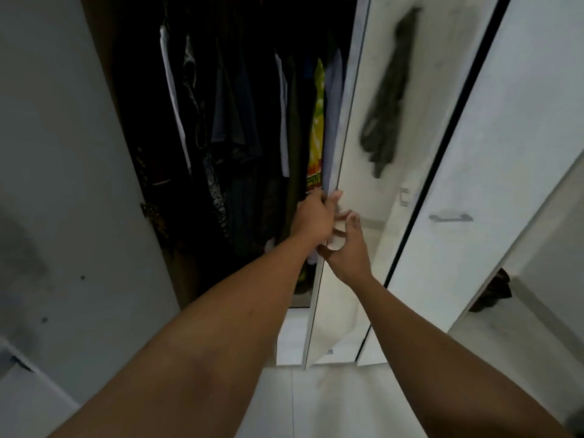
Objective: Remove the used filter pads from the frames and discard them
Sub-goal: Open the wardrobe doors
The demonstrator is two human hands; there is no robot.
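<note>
The right hand (347, 252) spreads its fingers on the face of the white wardrobe door (369, 184), and the left hand (313, 218) curls round that door's edge. If the door swung shut, those left fingers could be pinched, or could catch the yellow bag (317, 121) just behind. No filter pads or frames are visible, and the hanging clothes (237, 121) fade into a dark interior.
</note>
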